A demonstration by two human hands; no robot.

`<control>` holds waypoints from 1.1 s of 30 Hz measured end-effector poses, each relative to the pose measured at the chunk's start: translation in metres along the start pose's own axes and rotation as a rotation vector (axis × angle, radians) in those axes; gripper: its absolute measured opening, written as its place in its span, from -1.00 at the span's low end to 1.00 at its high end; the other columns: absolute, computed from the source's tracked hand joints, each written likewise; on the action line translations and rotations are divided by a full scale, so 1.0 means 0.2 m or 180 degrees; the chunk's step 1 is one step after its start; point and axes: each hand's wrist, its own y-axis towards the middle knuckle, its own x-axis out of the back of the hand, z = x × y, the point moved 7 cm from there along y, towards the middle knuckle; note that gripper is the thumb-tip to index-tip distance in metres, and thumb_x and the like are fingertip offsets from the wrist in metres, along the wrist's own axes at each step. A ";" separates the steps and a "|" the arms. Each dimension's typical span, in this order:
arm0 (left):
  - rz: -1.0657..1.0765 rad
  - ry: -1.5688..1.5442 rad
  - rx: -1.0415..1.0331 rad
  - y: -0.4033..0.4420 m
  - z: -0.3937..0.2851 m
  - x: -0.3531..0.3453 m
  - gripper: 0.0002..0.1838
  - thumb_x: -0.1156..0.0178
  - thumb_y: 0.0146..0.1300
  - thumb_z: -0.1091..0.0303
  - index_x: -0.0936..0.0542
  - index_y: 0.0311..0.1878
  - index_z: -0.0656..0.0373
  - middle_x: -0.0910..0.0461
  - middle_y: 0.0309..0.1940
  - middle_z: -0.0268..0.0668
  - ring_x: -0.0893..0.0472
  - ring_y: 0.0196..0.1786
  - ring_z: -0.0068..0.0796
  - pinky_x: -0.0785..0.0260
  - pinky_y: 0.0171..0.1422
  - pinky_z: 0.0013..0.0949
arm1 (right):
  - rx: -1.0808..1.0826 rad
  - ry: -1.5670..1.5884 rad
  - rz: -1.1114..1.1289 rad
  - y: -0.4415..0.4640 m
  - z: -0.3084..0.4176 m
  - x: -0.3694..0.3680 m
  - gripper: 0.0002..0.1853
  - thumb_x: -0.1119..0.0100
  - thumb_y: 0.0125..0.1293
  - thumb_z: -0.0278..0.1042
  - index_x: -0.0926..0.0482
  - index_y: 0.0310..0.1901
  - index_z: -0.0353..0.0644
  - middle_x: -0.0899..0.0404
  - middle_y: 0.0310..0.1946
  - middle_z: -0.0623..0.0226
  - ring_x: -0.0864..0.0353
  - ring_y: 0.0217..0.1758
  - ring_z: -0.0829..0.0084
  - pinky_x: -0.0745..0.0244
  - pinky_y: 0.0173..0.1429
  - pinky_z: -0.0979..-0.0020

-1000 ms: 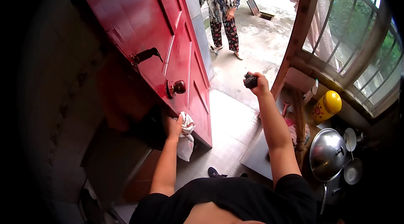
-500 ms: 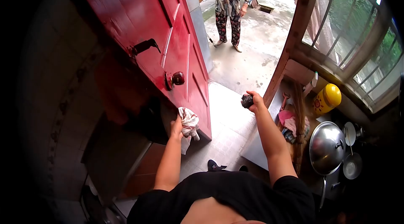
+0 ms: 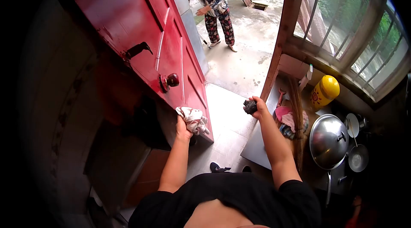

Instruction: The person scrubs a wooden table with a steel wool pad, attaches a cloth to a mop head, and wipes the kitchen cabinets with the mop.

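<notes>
My left hand (image 3: 183, 128) is closed around a bunched, off-white cloth (image 3: 194, 119) with reddish marks, beside the lower part of the red door (image 3: 188, 65). Some of my left fingers are hidden by the cloth. Over the pale tiled floor in the doorway, my right hand (image 3: 258, 107) grips a dark, rough-textured scouring ball (image 3: 249, 107). Its exact material is hard to make out. A round, glossy knob (image 3: 172, 80) and a dark handle (image 3: 139, 50) stick out from the door above my left hand.
On the counter to the right are a straw broom (image 3: 297, 112), pink cloths (image 3: 287, 117), a yellow container (image 3: 325, 91) and a lidded wok (image 3: 329, 141). A barred window (image 3: 338, 22) is above. Outside, a person (image 3: 214, 9) stands near an opening in the ground (image 3: 259, 6).
My left hand and the cloth have risen slightly and shifted right. The person outside has turned and bent toward the left, bringing the hands forward. The view has shifted slightly.
</notes>
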 end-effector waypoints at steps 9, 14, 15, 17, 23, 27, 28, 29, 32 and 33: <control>-0.0566 -0.0385 0.0287 -0.04 0.02 0.06 -0.61 0.15 0.40 0.10 -0.54 -0.03 0.17 -0.63 -0.11 -0.20 -0.60 -0.06 -0.15 -0.50 -0.03 -0.08 | -0.0190 -0.0718 -0.0335 -0.28 -0.22 0.32 -0.80 -0.16 0.13 -0.33 -0.47 -0.25 -0.22 -0.56 -0.35 0.20 -0.59 -0.28 0.27 -0.60 -0.15 0.18; -0.0823 -0.0315 0.0361 0.02 0.06 0.16 -0.61 0.15 0.36 0.06 -0.54 0.02 0.04 -0.62 -0.07 -0.23 -0.58 -0.13 -0.17 -0.39 -0.39 -0.20 | -0.0101 -0.3315 -0.0257 -0.43 -0.38 0.57 -0.92 -0.13 0.02 -0.42 -0.54 -0.44 -0.22 -0.47 -0.57 0.42 -0.41 -0.46 0.53 -0.32 -0.39 0.45; -0.0888 -0.0334 0.0310 0.01 0.06 0.16 -0.61 0.15 0.35 0.06 -0.54 0.03 0.04 -0.62 -0.08 -0.22 -0.59 -0.13 -0.16 -0.38 -0.39 -0.20 | -0.0080 -0.3318 -0.0316 -0.47 -0.41 0.60 -0.90 -0.13 0.03 -0.42 -0.55 -0.40 -0.21 -0.47 -0.53 0.42 -0.39 -0.44 0.53 -0.30 -0.38 0.46; -0.0728 -0.0224 0.0370 0.04 0.07 0.19 -0.60 0.16 0.35 0.05 -0.53 0.03 0.03 -0.62 -0.08 -0.22 -0.58 -0.13 -0.15 -0.37 -0.40 -0.20 | -0.0078 -0.3627 -0.0289 -0.55 -0.43 0.62 -0.76 -0.17 0.01 -0.40 -0.55 -0.24 -0.25 -0.54 -0.42 0.33 -0.49 -0.35 0.45 -0.40 -0.28 0.44; -0.0358 -0.0605 0.0413 0.08 0.07 0.20 -0.60 0.19 0.39 0.17 -0.52 0.03 0.22 -0.60 -0.03 -0.11 -0.59 0.01 -0.07 -0.44 0.14 0.00 | -0.0288 -0.4720 0.0749 -0.54 -0.50 0.71 -0.67 -0.13 -0.02 -0.52 -0.54 -0.13 -0.25 -0.57 -0.21 0.20 -0.53 -0.11 0.31 -0.47 -0.01 0.35; -0.0548 -0.0569 0.0397 0.09 0.07 0.21 -0.58 0.20 0.39 0.13 -0.53 0.04 0.20 -0.60 -0.02 -0.12 -0.57 0.02 -0.05 -0.42 0.12 0.07 | 0.1745 -0.6467 0.0700 -0.71 -0.36 0.50 -0.66 -0.12 -0.06 -0.55 -0.57 -0.15 -0.22 -0.50 -0.05 0.01 -0.40 0.10 0.04 -0.38 0.17 0.21; -0.0298 -0.0638 0.0508 0.10 0.07 0.20 -0.58 0.19 0.39 0.13 -0.53 0.03 0.20 -0.60 -0.02 -0.12 -0.58 0.01 -0.05 -0.42 0.13 0.06 | 0.1959 -0.6567 0.0505 -0.73 -0.34 0.48 -0.66 -0.12 -0.07 -0.56 -0.57 -0.15 -0.21 -0.48 -0.02 -0.02 -0.36 0.13 -0.01 -0.35 0.21 0.18; -0.0046 -0.0701 0.0618 0.11 0.07 0.20 -0.59 0.18 0.39 0.14 -0.53 0.03 0.21 -0.60 -0.03 -0.11 -0.58 0.01 -0.05 -0.42 0.15 0.06 | 0.2176 -0.6656 0.0305 -0.73 -0.32 0.45 -0.65 -0.11 -0.07 -0.56 -0.58 -0.15 -0.20 -0.45 0.01 -0.06 -0.32 0.17 -0.06 -0.32 0.24 0.15; -0.0526 -0.0712 0.0478 0.10 0.08 0.18 -0.61 0.15 0.38 0.15 -0.54 0.00 0.18 -0.61 -0.05 -0.12 -0.59 -0.04 -0.08 -0.48 -0.09 0.00 | 0.2526 -0.6735 -0.0020 -0.74 -0.26 0.36 -0.70 -0.11 -0.03 -0.55 -0.58 -0.18 -0.19 -0.46 -0.01 -0.06 -0.36 0.13 -0.03 -0.35 0.21 0.14; -0.0848 -0.0708 0.0383 0.08 0.07 0.16 -0.62 0.14 0.37 0.15 -0.54 0.00 0.18 -0.61 -0.05 -0.12 -0.60 -0.05 -0.09 -0.48 -0.15 -0.01 | 0.2500 -0.6703 -0.0125 -0.73 -0.23 0.34 -0.68 -0.08 -0.03 -0.58 -0.58 -0.16 -0.19 -0.45 -0.01 -0.07 -0.35 0.14 -0.04 -0.34 0.22 0.14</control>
